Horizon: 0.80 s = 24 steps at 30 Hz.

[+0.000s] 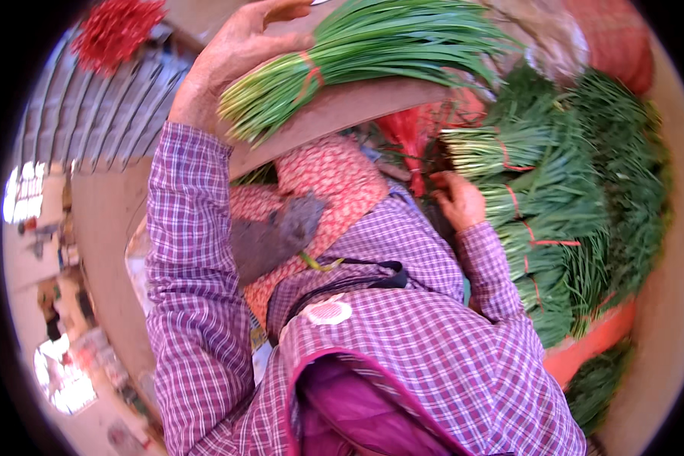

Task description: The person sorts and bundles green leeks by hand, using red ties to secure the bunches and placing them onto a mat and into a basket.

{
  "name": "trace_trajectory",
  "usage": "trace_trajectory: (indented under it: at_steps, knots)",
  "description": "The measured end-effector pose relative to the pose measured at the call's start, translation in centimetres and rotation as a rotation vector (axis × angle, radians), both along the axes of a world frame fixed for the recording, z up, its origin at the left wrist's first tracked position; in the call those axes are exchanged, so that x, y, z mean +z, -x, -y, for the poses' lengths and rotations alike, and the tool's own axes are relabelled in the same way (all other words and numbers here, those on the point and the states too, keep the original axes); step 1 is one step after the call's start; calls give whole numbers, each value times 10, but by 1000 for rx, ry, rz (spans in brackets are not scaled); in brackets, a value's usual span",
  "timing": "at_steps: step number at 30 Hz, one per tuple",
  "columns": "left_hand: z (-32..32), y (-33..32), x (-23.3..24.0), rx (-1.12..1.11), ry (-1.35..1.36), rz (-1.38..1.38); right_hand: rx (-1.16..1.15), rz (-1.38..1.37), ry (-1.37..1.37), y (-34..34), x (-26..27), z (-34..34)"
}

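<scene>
A bundle of green chives (376, 51), tied with an orange-red band (309, 74), lies on a brown board (376, 108) before me. My left hand (233, 54) is beside its pale stem ends, with fingers apart and the thumb along the upper edge of the bundle. Down at my right side is my right hand (461, 199), fingers bent. It is close to a stack of tied chive bundles (530, 154) and a knotted bunch of red strips (410, 151); whether its fingertips hold anything is hidden.
Loose greens (627, 182) lie beyond the stacked bundles. A red mesh sack (615, 40) stands at the upper right. Red strips (117, 34) are at the upper left, by a ribbed metal surface (97, 108). A dark worn cloth (268, 239) covers part of my lap.
</scene>
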<state>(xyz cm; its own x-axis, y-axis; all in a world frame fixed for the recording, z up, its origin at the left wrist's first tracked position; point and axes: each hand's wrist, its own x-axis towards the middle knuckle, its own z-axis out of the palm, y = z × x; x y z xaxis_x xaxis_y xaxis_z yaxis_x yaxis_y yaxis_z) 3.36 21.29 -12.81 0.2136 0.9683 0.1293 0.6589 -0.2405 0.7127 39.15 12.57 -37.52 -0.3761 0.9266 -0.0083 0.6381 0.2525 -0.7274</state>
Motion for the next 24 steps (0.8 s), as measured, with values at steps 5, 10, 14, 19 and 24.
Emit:
trace_trajectory:
  at_steps: [5,10,14,19,24]
  knots:
    - [92,9,11,101,-20,100,405,-404,-214,81,95,-7]
    - [144,21,15,364,10,236,873,-264,-529,180,99,24]
    - [182,29,5,363,27,308,874,-270,-561,196,105,16]
    - [213,13,-31,329,133,366,521,-852,383,174,173,-20]
    - [216,43,-56,533,160,469,940,-314,-284,192,125,7]
